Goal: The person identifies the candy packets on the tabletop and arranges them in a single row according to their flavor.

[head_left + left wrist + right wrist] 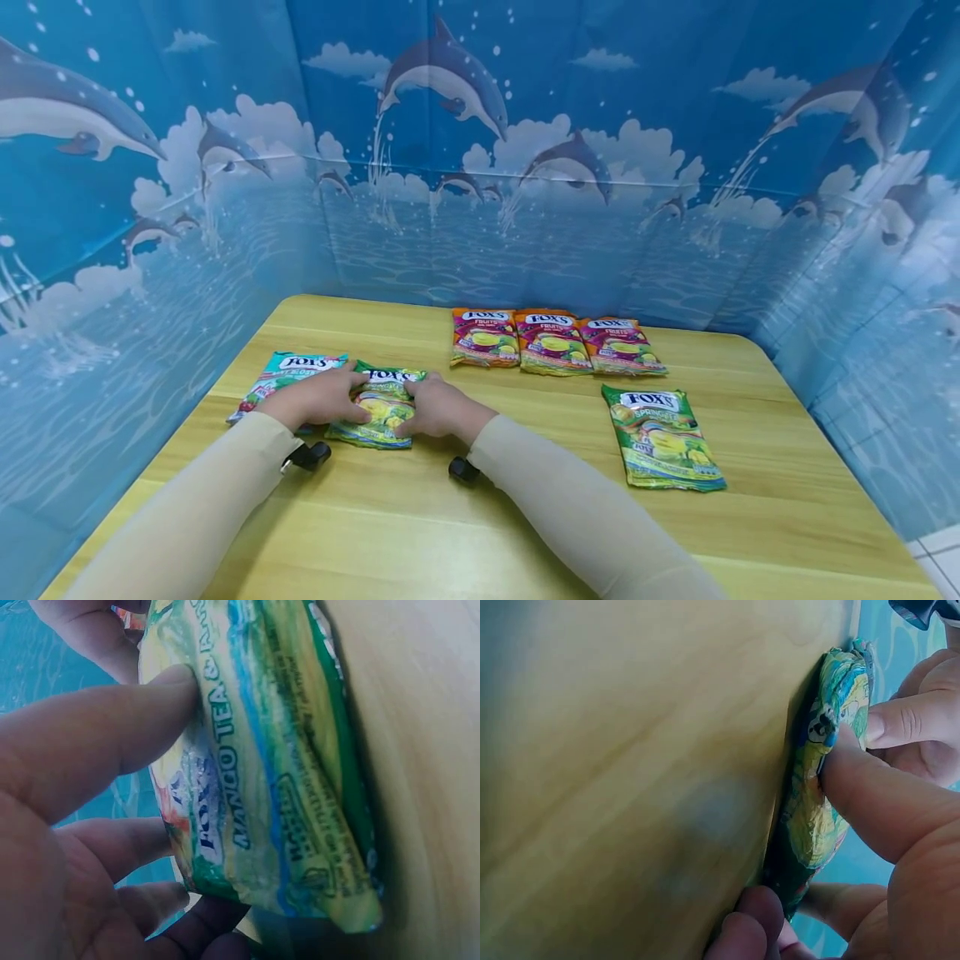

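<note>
A green and yellow FOX'S candy bag point(385, 412) lies on the table's left half with a hand at either side. My left hand point(322, 397) pinches its left side, the thumb point(161, 694) pressed on the printed front and other fingers around the edge. From the opposite side my right hand point(444, 408) grips it, thumb on the front and fingertips point(761, 911) low at the edge by the tabletop. Just left is a teal FOX'S candy bag point(288, 367), partly covered by my left hand.
Three orange and purple FOX'S fruit candy bags point(553, 343) lie in a row at the table's back. Another green FOX'S candy bag point(666, 440) is on the right. A dolphin-print curtain point(480, 242) surrounds the wooden table point(420, 533) at the back and sides.
</note>
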Tool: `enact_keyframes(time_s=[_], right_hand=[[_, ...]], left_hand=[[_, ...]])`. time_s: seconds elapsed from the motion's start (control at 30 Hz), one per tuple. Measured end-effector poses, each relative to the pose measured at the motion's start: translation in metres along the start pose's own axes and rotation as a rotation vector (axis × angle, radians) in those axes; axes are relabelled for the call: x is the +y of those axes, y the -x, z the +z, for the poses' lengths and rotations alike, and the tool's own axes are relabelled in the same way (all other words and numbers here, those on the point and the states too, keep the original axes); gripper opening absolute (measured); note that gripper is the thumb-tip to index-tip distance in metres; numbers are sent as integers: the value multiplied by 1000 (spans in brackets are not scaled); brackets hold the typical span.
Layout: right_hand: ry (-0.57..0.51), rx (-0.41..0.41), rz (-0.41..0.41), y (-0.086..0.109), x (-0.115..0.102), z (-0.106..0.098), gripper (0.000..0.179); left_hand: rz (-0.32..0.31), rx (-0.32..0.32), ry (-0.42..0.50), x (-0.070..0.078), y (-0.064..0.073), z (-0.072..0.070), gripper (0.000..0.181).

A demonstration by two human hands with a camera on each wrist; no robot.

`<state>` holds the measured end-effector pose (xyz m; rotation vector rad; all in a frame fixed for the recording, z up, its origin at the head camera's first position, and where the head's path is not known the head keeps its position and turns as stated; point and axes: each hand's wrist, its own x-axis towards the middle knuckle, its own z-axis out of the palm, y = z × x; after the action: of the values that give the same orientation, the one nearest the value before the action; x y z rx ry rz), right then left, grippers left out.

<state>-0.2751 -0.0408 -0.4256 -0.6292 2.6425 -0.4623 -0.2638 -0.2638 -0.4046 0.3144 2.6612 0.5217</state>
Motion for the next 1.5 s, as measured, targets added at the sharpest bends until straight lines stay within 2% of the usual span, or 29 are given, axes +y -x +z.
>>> enact_keyframes(time_s=[0.53,1.5], right_hand=[[27,-10,-12,-5,6,6,91],[67,-18,-14,-5,5,7,90]], left_hand=[[31,-10,-42,1,1,2,79],[38,-13,-67,0,-1,2,79]])
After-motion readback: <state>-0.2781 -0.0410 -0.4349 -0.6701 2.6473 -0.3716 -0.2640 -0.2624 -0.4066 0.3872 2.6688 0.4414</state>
